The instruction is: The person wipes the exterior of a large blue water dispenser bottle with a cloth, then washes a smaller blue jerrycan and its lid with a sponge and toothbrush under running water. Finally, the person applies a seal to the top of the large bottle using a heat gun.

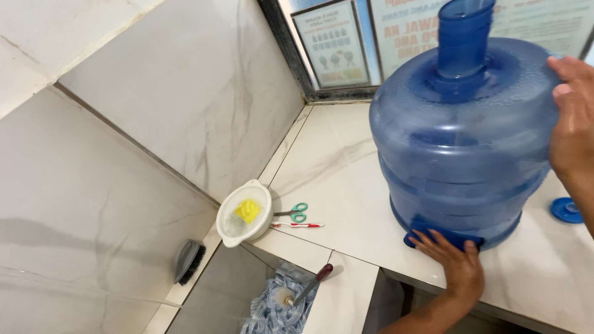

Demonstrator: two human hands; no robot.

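Note:
A large blue translucent water jug (pixel 461 142) stands upright on the tiled counter (pixel 340 179), its open neck at the top. My left hand (pixel 455 263) lies flat on the counter with its fingers pressed on a blue cloth (pixel 427 238) under the jug's base. My right hand (pixel 572 117) rests against the jug's upper right shoulder. The jug looks empty.
A white bowl (pixel 244 213) with a yellow sponge sits at the counter's left corner, beside green-handled scissors (pixel 294 212) and a red-and-white toothbrush (pixel 297 225). A blue cap (pixel 566 210) lies at right. Below are a grey brush (pixel 187 261), a patterned cloth and a red-handled tool (pixel 309 283).

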